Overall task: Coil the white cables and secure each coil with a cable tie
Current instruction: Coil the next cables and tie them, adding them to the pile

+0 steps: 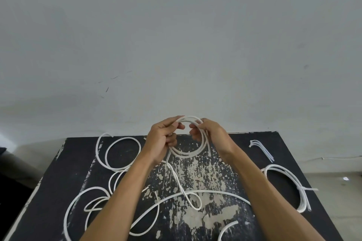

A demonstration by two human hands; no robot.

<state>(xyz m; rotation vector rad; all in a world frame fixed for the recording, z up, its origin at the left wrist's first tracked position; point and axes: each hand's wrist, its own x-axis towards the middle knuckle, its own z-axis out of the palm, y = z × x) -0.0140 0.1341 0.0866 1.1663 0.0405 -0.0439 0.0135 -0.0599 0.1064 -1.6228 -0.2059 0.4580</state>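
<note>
White cable coil [188, 143] held up above table, few loops, roughly round, tail [177, 178] trailing down to tabletop and snaking toward near edge. Loose white cables [109, 191] sprawled over left side, messy overlapping loops, nothing tied. Finished coil [291, 186] lying flat at right edge, cable tie cinched on it, tie end sticking out right. Spare cable ties [261, 149] bunched at far right, well apart from the rest.

Place: plain work area, likely a workshop; exact type not determinable.
Work surface: black table [244, 162], paint worn and chipped.
Backdrop: bare grey wall [176, 35], scuffed.
Materials: loose white cables [121, 154], bundle of cable ties [261, 149].
</note>
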